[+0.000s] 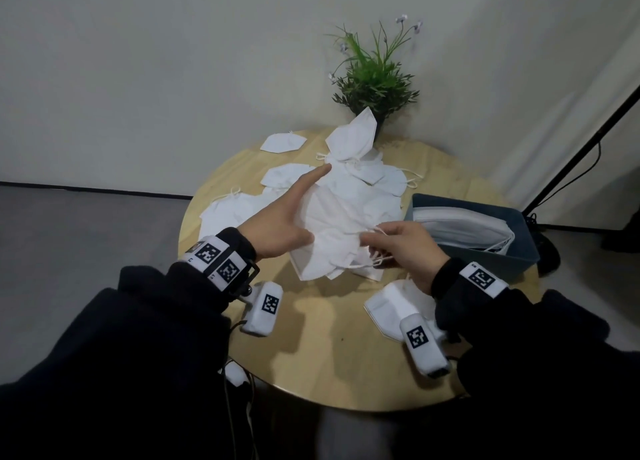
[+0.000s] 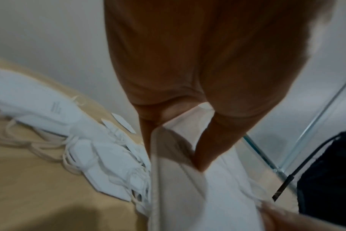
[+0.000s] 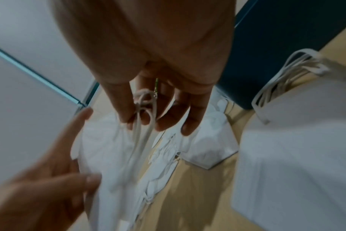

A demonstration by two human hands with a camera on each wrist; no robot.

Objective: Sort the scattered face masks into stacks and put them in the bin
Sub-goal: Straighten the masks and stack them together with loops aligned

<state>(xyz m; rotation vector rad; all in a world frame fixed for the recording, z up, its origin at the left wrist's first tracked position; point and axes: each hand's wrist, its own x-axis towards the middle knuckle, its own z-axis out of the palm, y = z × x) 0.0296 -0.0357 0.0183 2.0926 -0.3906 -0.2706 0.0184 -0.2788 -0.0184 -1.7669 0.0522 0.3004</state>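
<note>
White folded fabric face masks [image 1: 346, 217]: count blurred, pile overlapped. One dark blue plastic bin [image 1: 519, 255] seen beside right hand [image 1: 408, 248], ear loops [image 3: 142, 109] pinched. Left hand [image 1: 277, 227] spread flat, held mask [image 2: 178, 179] gripped.

Dim, flat indoor light; soft shadows; wrist views motion-blurred; edges distorted.
</note>
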